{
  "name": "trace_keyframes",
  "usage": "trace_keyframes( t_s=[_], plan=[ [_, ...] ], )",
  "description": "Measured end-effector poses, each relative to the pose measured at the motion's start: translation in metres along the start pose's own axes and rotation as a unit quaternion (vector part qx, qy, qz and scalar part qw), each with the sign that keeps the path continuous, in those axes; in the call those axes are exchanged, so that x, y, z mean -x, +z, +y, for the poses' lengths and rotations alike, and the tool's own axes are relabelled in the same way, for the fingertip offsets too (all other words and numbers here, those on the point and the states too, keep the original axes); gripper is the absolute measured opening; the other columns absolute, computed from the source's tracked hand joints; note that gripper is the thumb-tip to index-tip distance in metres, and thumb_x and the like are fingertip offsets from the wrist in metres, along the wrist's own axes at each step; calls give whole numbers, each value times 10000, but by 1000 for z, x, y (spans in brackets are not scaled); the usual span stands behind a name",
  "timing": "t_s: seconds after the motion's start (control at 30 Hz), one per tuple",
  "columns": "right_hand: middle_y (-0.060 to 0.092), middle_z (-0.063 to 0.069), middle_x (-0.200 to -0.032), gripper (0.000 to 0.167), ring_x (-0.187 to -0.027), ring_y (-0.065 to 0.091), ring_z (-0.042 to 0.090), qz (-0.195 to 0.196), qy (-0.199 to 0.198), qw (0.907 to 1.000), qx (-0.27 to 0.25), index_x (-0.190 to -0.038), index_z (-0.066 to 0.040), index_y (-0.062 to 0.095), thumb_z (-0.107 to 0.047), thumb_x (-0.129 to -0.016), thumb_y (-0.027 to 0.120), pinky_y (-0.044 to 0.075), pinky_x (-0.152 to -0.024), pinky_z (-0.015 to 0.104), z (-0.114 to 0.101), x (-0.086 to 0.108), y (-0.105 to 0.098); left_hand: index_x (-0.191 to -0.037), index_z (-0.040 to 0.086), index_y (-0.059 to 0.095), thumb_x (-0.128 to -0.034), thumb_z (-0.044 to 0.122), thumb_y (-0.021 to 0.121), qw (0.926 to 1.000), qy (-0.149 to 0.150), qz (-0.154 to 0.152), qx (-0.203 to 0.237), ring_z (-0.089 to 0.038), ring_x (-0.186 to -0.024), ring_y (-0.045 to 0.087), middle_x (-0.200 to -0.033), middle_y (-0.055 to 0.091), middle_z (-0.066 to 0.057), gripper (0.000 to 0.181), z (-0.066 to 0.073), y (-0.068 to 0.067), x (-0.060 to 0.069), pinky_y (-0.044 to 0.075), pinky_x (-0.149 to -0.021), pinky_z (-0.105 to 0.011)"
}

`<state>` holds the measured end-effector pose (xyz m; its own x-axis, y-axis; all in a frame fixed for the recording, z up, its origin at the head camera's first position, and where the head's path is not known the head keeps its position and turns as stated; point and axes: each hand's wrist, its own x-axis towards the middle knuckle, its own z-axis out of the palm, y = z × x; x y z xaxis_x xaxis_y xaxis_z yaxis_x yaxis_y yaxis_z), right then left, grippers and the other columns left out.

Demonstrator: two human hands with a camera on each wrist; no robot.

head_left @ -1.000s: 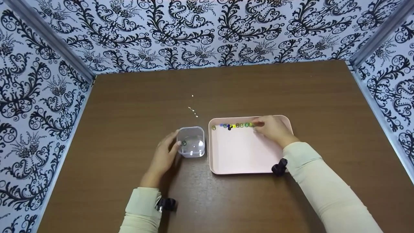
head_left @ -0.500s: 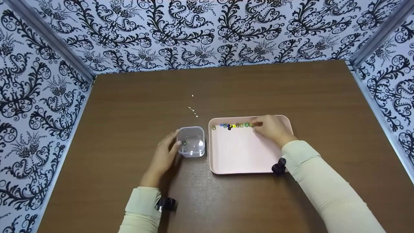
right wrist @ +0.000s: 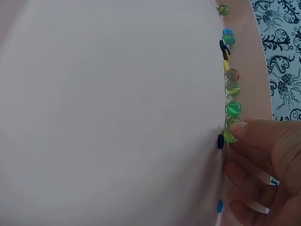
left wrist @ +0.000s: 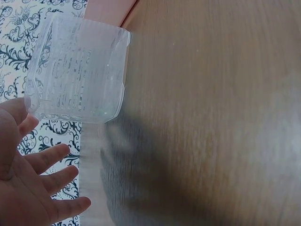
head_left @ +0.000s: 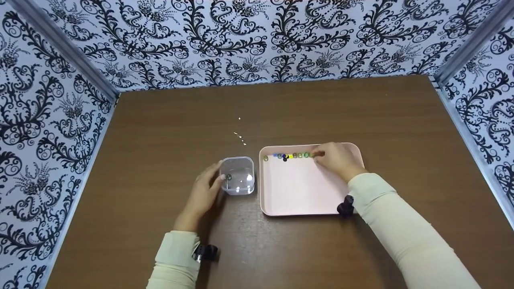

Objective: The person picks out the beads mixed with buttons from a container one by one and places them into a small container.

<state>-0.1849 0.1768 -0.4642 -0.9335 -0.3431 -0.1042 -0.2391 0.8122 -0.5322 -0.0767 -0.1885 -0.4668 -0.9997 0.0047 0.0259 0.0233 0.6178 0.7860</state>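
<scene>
One yellow-green marble (right wrist: 229,136) in the right hand (head_left: 335,158): looks pinched between thumb and finger, against the far wall of the pink tray (head_left: 305,188). Cannot tell the firmness of the grip, with the thumb tip covering part of the marble. With the left hand (head_left: 204,190), fingers spread and nearly straight, touches the left side of the clear box (head_left: 241,178), just left of the tray on the tabletop (head_left: 176,140); shows a dark marble (head_left: 229,176) inside. To do the picking well, set the pads low on both sides of the ball, not on top, and use the tray wall as a backstop. Go easy on the green marble (right wrist: 233,108) farther along, to avoid setting the row rolling. Mind the dark blue button (right wrist: 220,141) right beside the pinch and the blue button (right wrist: 220,205) near the lower fingers; brush neither. Keep the left touch light, just enough against sliding or tipping. Finds no readable brand, label or writing on anything here; on the panels (head_left: 249,36), sees only black scrollwork. Cannot make out any marks on the wrist devices (head_left: 346,206).
</scene>
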Motion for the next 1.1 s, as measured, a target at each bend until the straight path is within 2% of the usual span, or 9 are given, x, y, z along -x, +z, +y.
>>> trace_keyframes(
  t_s=[0.3,0.6,0.93,1.1],
  plan=[
    [709,99,-1113,200,-1087,638,290,98,8,9999,45,-1029,-63,756,-39,-861,649,498,-938,436,1,0,2,-1375,31,524,-969,147,573,10000,36,46,47,-397,-1353,380,-1413,481,-229,425,0,1,-1,242,-1138,-531],
    [706,111,-1117,166,-1083,640,298,124,-10,9997,-198,-1007,-53,755,-35,-874,658,508,-924,439,0,2,3,-1390,42,512,-970,160,572,10000,38,8,-89,-406,-1355,375,-1419,471,-237,440,2,-1,0,246,-1135,-536],
    [704,120,-1120,184,-1099,631,307,64,84,9997,-236,-1020,-41,752,-22,-867,651,501,-937,448,-3,2,1,-1386,21,507,-968,152,573,9999,92,48,-83,-410,-1345,386,-1412,472,-250,443,1,0,0,248,-1131,-543],
    [703,134,-1112,214,-1075,630,307,-28,59,9989,-462,-1039,-30,743,-20,-861,624,503,-920,445,-3,2,-2,-1392,28,504,-972,163,568,10000,42,28,-75,-413,-1349,380,-1419,465,-249,446,1,-1,0,244,-1131,-548]
  ],
)
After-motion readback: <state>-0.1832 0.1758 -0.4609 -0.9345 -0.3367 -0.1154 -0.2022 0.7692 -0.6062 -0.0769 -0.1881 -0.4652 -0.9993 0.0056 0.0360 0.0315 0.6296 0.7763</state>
